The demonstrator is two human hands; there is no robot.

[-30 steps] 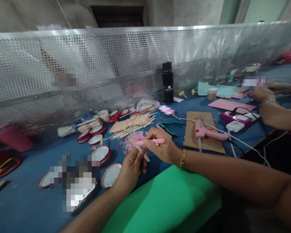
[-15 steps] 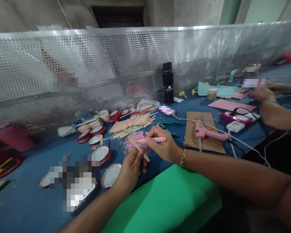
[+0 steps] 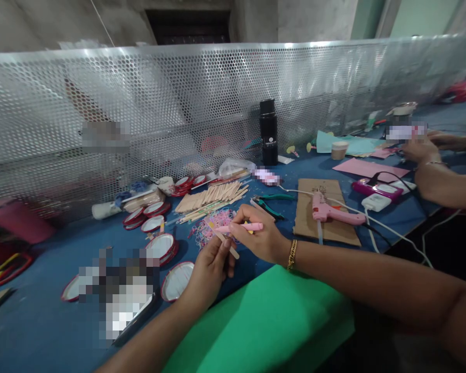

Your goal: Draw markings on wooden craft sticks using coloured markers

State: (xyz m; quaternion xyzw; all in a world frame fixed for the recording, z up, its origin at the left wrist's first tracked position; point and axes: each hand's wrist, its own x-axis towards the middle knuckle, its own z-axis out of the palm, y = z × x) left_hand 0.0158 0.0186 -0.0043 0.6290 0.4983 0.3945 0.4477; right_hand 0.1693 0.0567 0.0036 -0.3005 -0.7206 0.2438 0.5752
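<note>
Pinched in my left hand (image 3: 213, 261) is a wooden craft stick (image 3: 232, 250), slanting up to the left, with a yellow patch near its upper end. My right hand (image 3: 258, 233) grips a pink marker (image 3: 252, 226) whose tip points left at the stick's upper part; whether it touches cannot be made out. Below and behind the hands lies a heap of small pastel rubber bands (image 3: 207, 230). Just beyond it is a pile of bare craft sticks (image 3: 213, 197).
Left of my hands lie several red-rimmed white discs (image 3: 177, 280). On the right, a pink glue gun (image 3: 322, 210) rests on cardboard (image 3: 303, 223), near green-handled pliers (image 3: 270, 207). A black flask (image 3: 268, 134) stands before the perforated metal screen (image 3: 178, 103). A co-worker's hands (image 3: 421, 150) are at far right.
The pink marker and my right hand have shifted slightly left, bringing the tip nearer the stick's yellow patch. My left hand and the stick stay almost still.
</note>
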